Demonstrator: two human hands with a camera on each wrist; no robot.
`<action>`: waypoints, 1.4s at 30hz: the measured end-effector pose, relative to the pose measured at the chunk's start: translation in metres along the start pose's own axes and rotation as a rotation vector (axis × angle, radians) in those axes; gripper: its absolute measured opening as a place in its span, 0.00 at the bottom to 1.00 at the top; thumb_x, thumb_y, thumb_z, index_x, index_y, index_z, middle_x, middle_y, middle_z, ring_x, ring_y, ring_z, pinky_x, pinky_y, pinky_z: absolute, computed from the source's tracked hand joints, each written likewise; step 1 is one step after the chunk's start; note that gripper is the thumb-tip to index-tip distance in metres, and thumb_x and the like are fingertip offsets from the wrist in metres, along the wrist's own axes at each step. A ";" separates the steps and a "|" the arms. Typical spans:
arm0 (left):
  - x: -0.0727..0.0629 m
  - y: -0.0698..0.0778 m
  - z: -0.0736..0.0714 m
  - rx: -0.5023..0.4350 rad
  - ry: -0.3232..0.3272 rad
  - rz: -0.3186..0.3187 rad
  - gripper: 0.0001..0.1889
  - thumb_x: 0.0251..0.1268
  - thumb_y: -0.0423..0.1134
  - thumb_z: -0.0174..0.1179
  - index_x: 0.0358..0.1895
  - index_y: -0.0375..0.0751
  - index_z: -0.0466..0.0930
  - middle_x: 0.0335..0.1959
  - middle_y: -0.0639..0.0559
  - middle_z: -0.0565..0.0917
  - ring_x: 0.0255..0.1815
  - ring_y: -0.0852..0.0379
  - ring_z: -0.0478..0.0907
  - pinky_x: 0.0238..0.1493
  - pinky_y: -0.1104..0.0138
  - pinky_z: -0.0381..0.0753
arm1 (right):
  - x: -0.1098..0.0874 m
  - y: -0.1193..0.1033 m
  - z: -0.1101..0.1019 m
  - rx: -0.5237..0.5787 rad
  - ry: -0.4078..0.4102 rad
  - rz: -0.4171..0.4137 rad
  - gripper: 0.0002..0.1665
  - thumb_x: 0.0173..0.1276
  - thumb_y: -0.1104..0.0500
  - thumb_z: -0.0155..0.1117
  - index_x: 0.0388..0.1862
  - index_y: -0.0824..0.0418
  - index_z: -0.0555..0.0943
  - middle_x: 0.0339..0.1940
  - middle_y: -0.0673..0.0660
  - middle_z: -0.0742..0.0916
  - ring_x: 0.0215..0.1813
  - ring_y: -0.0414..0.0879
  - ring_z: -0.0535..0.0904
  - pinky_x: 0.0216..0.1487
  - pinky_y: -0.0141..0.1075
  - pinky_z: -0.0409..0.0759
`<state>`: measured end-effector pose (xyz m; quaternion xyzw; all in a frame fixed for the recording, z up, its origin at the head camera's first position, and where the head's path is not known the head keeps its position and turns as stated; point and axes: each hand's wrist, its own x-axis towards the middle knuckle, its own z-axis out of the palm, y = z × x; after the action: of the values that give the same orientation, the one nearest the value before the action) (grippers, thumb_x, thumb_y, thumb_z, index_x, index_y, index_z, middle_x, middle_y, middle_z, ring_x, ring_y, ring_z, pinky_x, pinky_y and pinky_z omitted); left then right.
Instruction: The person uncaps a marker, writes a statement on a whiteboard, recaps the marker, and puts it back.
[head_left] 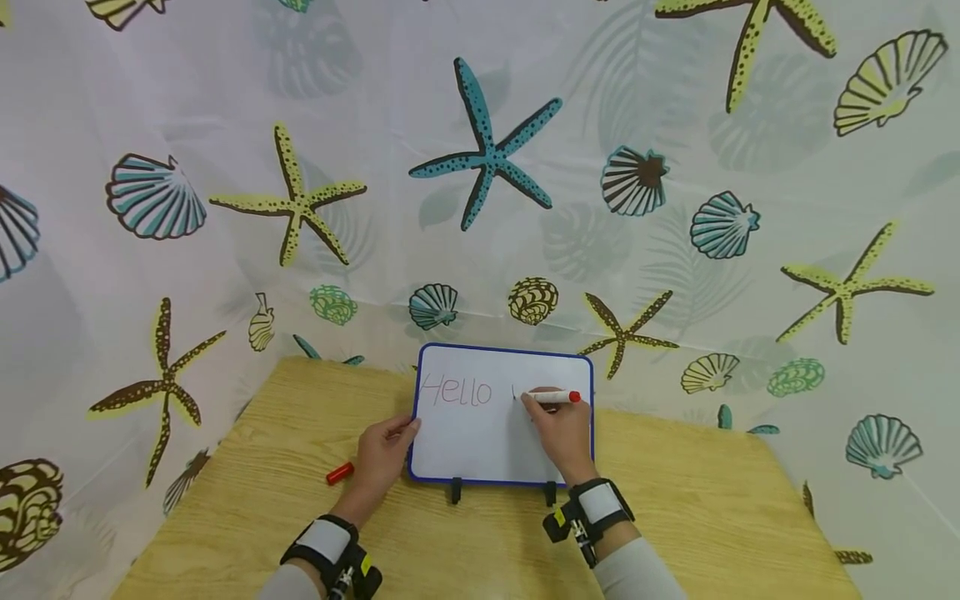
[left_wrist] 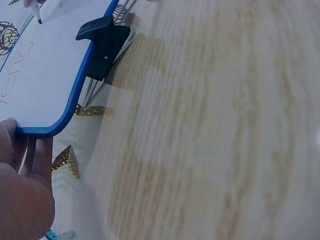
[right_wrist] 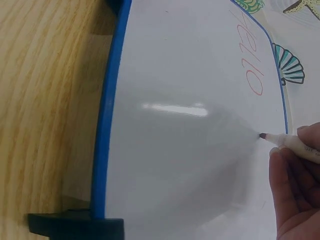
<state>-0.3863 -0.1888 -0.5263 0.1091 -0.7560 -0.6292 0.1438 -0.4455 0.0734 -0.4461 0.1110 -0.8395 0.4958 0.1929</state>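
A whiteboard [head_left: 472, 442] with a blue frame stands propped up on black stand feet [head_left: 456, 490]. Red handwriting, "Hello" [head_left: 456, 391], runs across its upper left. My left hand [head_left: 381, 454] pinches the board's left edge, thumb on the front and fingers behind, as the left wrist view shows. Between the fingers and thumb of my right hand [head_left: 564, 433] is a white marker [right_wrist: 295, 145] with a red end. Its dark tip [right_wrist: 263, 135] is right at the board's surface, to the right of the word. Beside my left hand, a red marker cap [head_left: 340, 473] lies on the table.
The light wooden table [head_left: 697, 508] extends to both sides of the board. Behind it hangs a white cloth [head_left: 390, 242] printed with starfish and shells. Each wrist wears a strap with a small camera, the left strap [head_left: 322, 546] near the table's front.
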 end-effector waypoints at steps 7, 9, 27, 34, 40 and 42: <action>0.001 0.001 -0.003 0.013 0.011 -0.009 0.18 0.73 0.44 0.65 0.57 0.37 0.86 0.53 0.43 0.88 0.50 0.49 0.85 0.48 0.59 0.87 | -0.005 0.000 -0.001 -0.029 -0.013 0.005 0.06 0.64 0.58 0.77 0.34 0.61 0.89 0.27 0.55 0.89 0.27 0.44 0.83 0.28 0.32 0.80; 0.001 0.001 -0.004 0.012 0.011 -0.009 0.18 0.73 0.44 0.65 0.57 0.36 0.86 0.53 0.43 0.87 0.50 0.49 0.85 0.48 0.59 0.88 | -0.005 0.000 0.000 -0.039 -0.017 0.007 0.06 0.63 0.58 0.77 0.34 0.61 0.89 0.27 0.55 0.89 0.27 0.44 0.83 0.28 0.33 0.80; 0.003 -0.005 -0.005 -0.019 -0.003 -0.006 0.17 0.74 0.43 0.64 0.57 0.36 0.86 0.53 0.43 0.88 0.47 0.50 0.86 0.44 0.61 0.88 | -0.006 0.000 0.001 -0.039 -0.006 0.039 0.07 0.63 0.58 0.77 0.35 0.61 0.89 0.29 0.56 0.90 0.28 0.44 0.84 0.30 0.33 0.82; 0.000 0.001 -0.004 -0.026 -0.010 -0.015 0.16 0.74 0.43 0.64 0.56 0.36 0.87 0.51 0.43 0.88 0.45 0.51 0.86 0.42 0.63 0.88 | 0.000 0.000 0.001 0.000 0.025 0.058 0.08 0.65 0.58 0.76 0.36 0.62 0.89 0.31 0.57 0.90 0.29 0.45 0.85 0.29 0.32 0.83; -0.002 0.004 -0.003 -0.022 -0.015 -0.022 0.17 0.73 0.44 0.65 0.57 0.36 0.86 0.51 0.43 0.88 0.45 0.51 0.86 0.41 0.64 0.88 | 0.007 -0.002 -0.002 0.026 0.053 0.018 0.07 0.65 0.59 0.76 0.36 0.63 0.89 0.30 0.58 0.90 0.28 0.47 0.85 0.27 0.32 0.81; -0.003 0.005 -0.002 -0.016 -0.016 -0.028 0.18 0.73 0.44 0.65 0.57 0.36 0.86 0.52 0.43 0.88 0.46 0.51 0.86 0.42 0.63 0.88 | 0.010 -0.002 -0.003 0.025 0.061 0.008 0.07 0.65 0.59 0.76 0.36 0.63 0.90 0.30 0.58 0.90 0.28 0.47 0.85 0.27 0.31 0.80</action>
<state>-0.3830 -0.1890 -0.5208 0.1134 -0.7504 -0.6381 0.1298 -0.4526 0.0752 -0.4387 0.0947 -0.8274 0.5100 0.2151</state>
